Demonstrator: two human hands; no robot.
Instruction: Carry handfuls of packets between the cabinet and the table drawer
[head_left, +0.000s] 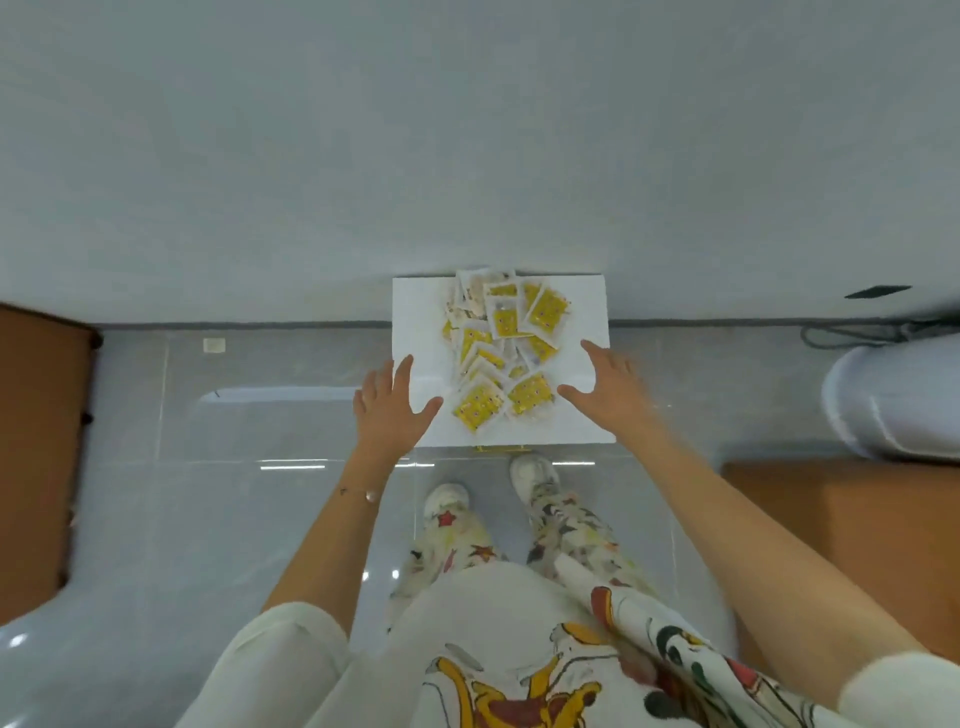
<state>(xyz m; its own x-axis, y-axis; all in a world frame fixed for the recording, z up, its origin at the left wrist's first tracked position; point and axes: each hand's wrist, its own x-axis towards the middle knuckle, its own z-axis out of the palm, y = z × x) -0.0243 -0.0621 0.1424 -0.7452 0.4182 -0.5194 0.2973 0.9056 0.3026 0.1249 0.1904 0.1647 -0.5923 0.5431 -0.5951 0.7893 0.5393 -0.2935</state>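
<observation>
Left hand (387, 410) and right hand (608, 387) — fingers spread, empty — flanking blurred yellow packets (498, 348) on white board (582, 415).

no legible text, packets (501, 353) too blurred

Pale grey wall (467, 130) meets a glossy grey tiled floor (234, 415) along a dark baseboard (234, 325); ceiling lights glint on the tiles. Brown wooden furniture (36, 441) stands left, another brown piece (857, 545) right, with cables (857, 332) near the wall
</observation>
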